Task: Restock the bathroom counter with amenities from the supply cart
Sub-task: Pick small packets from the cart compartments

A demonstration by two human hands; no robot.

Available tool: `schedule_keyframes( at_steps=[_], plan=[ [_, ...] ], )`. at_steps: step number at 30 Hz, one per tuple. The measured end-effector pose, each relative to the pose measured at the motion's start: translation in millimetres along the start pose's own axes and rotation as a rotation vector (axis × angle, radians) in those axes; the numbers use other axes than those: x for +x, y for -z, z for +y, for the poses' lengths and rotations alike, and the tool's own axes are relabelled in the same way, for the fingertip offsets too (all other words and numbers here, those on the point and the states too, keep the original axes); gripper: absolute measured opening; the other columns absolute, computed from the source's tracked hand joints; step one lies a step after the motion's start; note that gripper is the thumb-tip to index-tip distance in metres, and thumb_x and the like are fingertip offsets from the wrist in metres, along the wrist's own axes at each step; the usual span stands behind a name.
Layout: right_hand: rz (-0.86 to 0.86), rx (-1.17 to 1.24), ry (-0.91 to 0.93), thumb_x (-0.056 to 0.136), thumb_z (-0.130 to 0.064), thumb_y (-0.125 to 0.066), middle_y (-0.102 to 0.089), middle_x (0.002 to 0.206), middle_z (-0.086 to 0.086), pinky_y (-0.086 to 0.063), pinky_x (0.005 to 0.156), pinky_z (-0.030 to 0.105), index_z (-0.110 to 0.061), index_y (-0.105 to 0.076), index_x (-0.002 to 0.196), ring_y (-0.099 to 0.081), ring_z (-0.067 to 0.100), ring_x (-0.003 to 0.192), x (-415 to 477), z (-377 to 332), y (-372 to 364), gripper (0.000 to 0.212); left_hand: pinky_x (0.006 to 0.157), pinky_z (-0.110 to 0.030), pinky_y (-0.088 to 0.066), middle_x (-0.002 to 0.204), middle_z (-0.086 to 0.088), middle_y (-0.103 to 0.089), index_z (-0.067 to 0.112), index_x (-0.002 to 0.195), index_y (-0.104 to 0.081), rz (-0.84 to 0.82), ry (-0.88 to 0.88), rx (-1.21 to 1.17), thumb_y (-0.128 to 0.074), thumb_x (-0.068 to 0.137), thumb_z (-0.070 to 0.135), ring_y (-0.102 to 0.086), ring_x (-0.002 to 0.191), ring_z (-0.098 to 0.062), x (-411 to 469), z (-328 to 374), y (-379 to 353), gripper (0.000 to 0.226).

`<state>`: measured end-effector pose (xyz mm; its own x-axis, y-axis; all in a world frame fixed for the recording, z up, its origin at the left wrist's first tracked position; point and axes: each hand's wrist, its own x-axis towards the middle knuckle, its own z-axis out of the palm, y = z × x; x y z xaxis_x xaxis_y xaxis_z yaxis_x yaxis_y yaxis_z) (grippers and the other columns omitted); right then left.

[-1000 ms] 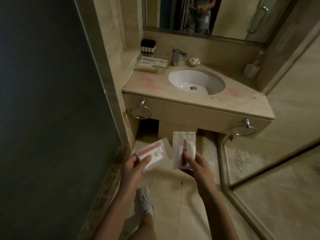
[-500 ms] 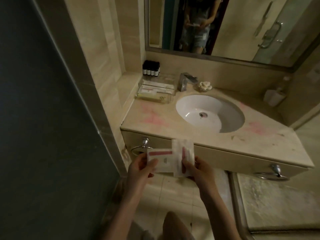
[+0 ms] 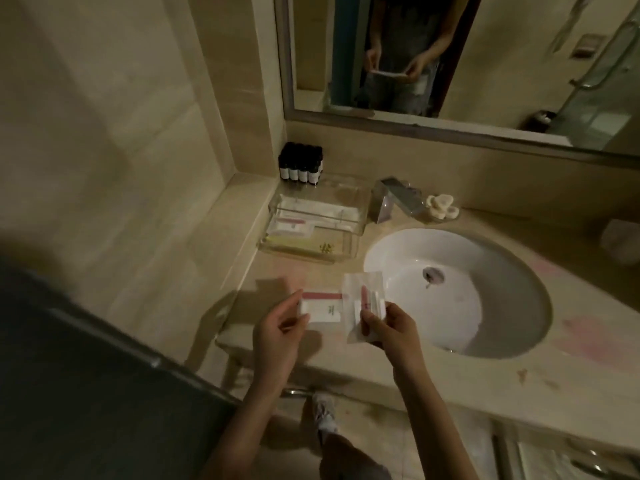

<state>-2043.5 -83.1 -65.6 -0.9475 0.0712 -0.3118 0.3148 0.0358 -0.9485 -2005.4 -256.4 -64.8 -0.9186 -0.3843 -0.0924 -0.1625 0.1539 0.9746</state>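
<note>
Two packets are held up over the near left part of the counter (image 3: 311, 271), one in each hand. The left hand (image 3: 277, 336) pinches a flat white packet (image 3: 323, 310) with a pink band along its top edge. The thumb lies on the near face and the fingers are curled in at its left end. The right hand (image 3: 391, 332) grips a clear pouch (image 3: 363, 303) by its lower part, fingers curled round it. Inside the pouch I can make out a pink stick-shaped piece and something white beside it. The packet and the pouch meet along their inner edges, and I can't tell which lies in front. Both sit above the stone, not on it.

Further back on the counter, against the left wall, stands a clear tray (image 3: 361, 216). It holds more flat packets, one with a similar pink band and a yellowish one nearest the front. Behind the tray, tucked into the corner, is a tight cluster of small dark bottles (image 3: 300, 164) with pale labels. A square metal tap (image 3: 398, 197) stands just to the right of the tray, and a small white flower-shaped piece (image 3: 443, 206) rests beside it. The white sink (image 3: 502, 306) is set into the counter to the right of the hands, and pinkish stains mark the stone around it. The mirror (image 3: 519, 81) above reflects the person's middle and both hands with the packets between them. Down below the counter edge a pale shoe (image 3: 325, 415) shows on the floor, and a dark door (image 3: 86, 393) fills the lower left.
</note>
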Motion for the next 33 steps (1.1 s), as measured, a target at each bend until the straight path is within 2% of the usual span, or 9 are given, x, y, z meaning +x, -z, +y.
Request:
schedule_keyframes(
  at_steps=[4, 7, 10, 14, 18, 21, 24, 30, 33],
  plan=[
    [-0.004, -0.021, -0.023, 0.091, -0.01, -0.062, -0.067, 0.084, 0.008, -0.054, 0.056, 0.021, -0.01, -0.064, 0.094, -0.066, 0.024, 0.078, 80, -18, -5, 0.004, 0.077, -0.007, -0.049, 0.119, 0.005, -0.066, 0.034, 0.116, -0.058, -0.015, -0.102, 0.196, -0.066, 0.086, 0.006, -0.062, 0.096, 0.001, 81, 4, -31, 0.042],
    [0.022, -0.081, -0.052, 0.091, -0.015, -0.063, -0.068, 0.09, 0.01, -0.06, 0.066, 0.033, -0.015, -0.063, 0.09, -0.068, 0.027, 0.082, 134, -22, -13, 0.001, 0.084, -0.007, -0.047, 0.13, 0.005, -0.059, 0.024, 0.126, -0.058, -0.095, -0.085, 0.294, -0.064, 0.088, 0.005, -0.058, 0.11, -0.004, 125, 2, -50, 0.042],
    [0.061, -0.165, -0.05, 0.091, -0.019, -0.063, -0.068, 0.087, 0.009, -0.059, 0.073, 0.044, -0.014, -0.064, 0.09, -0.068, 0.028, 0.079, 174, -19, -25, 0.005, 0.088, -0.004, -0.041, 0.134, 0.0, -0.056, 0.013, 0.126, -0.061, -0.148, -0.088, 0.402, -0.066, 0.087, 0.008, -0.049, 0.116, -0.002, 160, -6, -64, 0.04],
    [0.112, -0.208, -0.054, 0.094, -0.027, -0.061, -0.065, 0.081, -0.002, -0.057, 0.067, 0.032, -0.013, -0.062, 0.094, -0.065, 0.017, 0.072, 207, -19, -45, 0.014, 0.104, -0.023, -0.039, 0.135, -0.007, -0.056, 0.006, 0.121, -0.064, -0.19, -0.124, 0.523, -0.07, 0.085, 0.014, -0.051, 0.127, -0.018, 201, -13, -76, 0.037],
    [0.18, -0.219, -0.084, 0.093, -0.045, -0.058, -0.065, 0.076, -0.007, -0.048, 0.054, 0.016, -0.016, -0.061, 0.09, -0.064, 0.007, 0.064, 230, -18, -59, 0.029, 0.105, -0.022, -0.035, 0.144, -0.007, -0.047, 0.004, 0.124, -0.062, -0.254, -0.094, 0.625, -0.066, 0.088, 0.015, -0.048, 0.129, -0.021, 234, -14, -87, 0.038],
    [0.239, -0.286, -0.108, 0.088, -0.056, -0.056, -0.067, 0.072, -0.002, -0.054, 0.064, 0.03, -0.018, -0.061, 0.087, -0.065, 0.015, 0.067, 244, -11, -65, 0.039, 0.1, -0.019, -0.036, 0.143, -0.006, -0.049, 0.006, 0.125, -0.061, -0.341, -0.073, 0.69, -0.063, 0.089, 0.015, -0.051, 0.126, -0.023, 253, -16, -94, 0.037],
    [0.252, -0.386, -0.122, 0.09, -0.049, -0.057, -0.068, 0.08, 0.003, -0.056, 0.076, 0.044, -0.018, -0.062, 0.096, -0.065, 0.025, 0.076, 254, -4, -69, 0.031, 0.1, -0.018, -0.034, 0.148, -0.004, -0.042, 0.008, 0.128, -0.058, -0.399, -0.08, 0.737, -0.058, 0.092, 0.017, -0.045, 0.131, -0.022, 260, -21, -99, 0.037],
    [0.269, -0.482, -0.04, 0.095, -0.033, -0.057, -0.069, 0.095, 0.005, -0.054, 0.079, 0.043, -0.014, -0.061, 0.105, -0.065, 0.029, 0.084, 256, -6, -75, 0.022, 0.098, -0.016, -0.041, 0.135, -0.003, -0.054, 0.016, 0.129, -0.057, -0.428, -0.205, 0.751, -0.058, 0.09, 0.01, -0.056, 0.119, -0.018, 266, -30, -103, 0.039],
    [0.26, -0.531, 0.017, 0.096, -0.029, -0.056, -0.069, 0.097, 0.005, -0.055, 0.079, 0.044, -0.013, -0.061, 0.105, -0.065, 0.028, 0.085, 256, -3, -77, 0.019, 0.101, -0.021, -0.042, 0.136, -0.006, -0.054, 0.014, 0.129, -0.057, -0.421, -0.233, 0.773, -0.057, 0.09, 0.011, -0.057, 0.116, -0.018, 264, -35, -104, 0.038]
  ],
)
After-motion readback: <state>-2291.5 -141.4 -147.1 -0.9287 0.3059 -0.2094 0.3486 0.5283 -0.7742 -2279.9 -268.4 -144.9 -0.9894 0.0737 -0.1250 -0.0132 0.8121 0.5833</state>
